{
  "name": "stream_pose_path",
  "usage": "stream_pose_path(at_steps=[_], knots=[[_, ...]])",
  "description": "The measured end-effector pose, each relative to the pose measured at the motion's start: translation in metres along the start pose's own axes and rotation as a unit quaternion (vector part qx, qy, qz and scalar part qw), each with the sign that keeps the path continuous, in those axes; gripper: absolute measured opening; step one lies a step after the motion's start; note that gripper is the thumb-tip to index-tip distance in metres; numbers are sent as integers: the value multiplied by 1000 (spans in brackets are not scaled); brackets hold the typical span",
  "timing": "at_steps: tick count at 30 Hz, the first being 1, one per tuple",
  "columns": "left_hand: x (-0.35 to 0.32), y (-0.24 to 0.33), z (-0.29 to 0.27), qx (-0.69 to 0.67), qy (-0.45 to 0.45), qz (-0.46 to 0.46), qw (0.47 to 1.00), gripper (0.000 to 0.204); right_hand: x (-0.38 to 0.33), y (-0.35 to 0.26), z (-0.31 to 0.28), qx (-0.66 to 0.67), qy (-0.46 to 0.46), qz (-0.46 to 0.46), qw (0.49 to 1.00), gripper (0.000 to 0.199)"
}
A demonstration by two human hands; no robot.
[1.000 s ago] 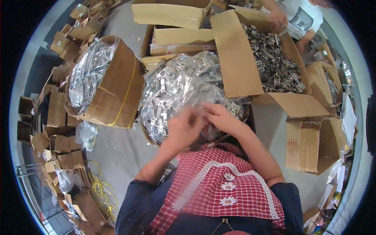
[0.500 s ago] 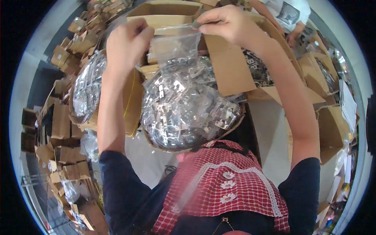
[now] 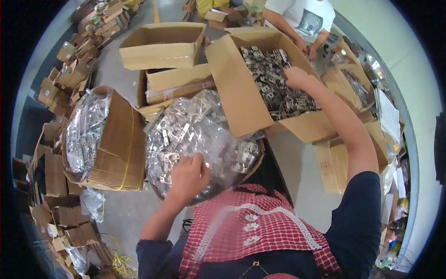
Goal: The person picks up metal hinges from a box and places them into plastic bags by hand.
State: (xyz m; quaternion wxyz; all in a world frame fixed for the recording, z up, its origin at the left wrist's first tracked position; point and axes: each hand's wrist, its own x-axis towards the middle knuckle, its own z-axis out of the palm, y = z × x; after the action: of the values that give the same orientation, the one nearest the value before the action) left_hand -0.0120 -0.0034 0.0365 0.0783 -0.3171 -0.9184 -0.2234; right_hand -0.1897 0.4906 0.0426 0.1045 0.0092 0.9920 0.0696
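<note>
My left hand (image 3: 189, 176) rests on a big heap of clear plastic bags (image 3: 186, 128) filled with shiny metal parts, close in front of me. Its fingers are curled, and whatever they may grip is hidden. My right hand (image 3: 298, 78) reaches into an open cardboard box (image 3: 239, 86) of loose metal parts (image 3: 272, 86), which look like small brackets or hinges. The fingers of that hand are bent together at the parts' surface, and I cannot make out what is between them.
To the left stands a carton (image 3: 123, 144) of more bagged parts. Another open carton (image 3: 158, 49) lies beyond the heap. A co-worker in a white shirt (image 3: 309, 18) has their hands near the far side of the parts box. An open carton (image 3: 332, 162) stands at right.
Both hands have come apart from the clear zip bag they held up. The left came down onto the heap; the right moved into the box of loose parts. The view has shifted.
</note>
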Motion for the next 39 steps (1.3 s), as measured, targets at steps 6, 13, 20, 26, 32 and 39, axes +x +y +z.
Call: stream_pose_path(at_steps=[6,13,20,26,32,39], knots=[[-16,-4,6,-6,62,-39,997,13,43,-25,15,-74,74,-33,994,30],[-22,-5,7,-79,69,-114,988,12,87,-68,31,155,81,21,984,37],[-23,-5,-2,-83,85,-115,986,12,84,-86,-19,279,174,5,944,32],[-21,-2,10,-95,71,-159,980,16,-58,-112,-133,613,82,12,785,18],[-21,9,13,-129,112,-151,974,18,-202,-184,-117,684,-170,2,710,13],[-21,14,13,-104,149,-113,977,16,-210,-227,-24,804,-165,36,570,14]])
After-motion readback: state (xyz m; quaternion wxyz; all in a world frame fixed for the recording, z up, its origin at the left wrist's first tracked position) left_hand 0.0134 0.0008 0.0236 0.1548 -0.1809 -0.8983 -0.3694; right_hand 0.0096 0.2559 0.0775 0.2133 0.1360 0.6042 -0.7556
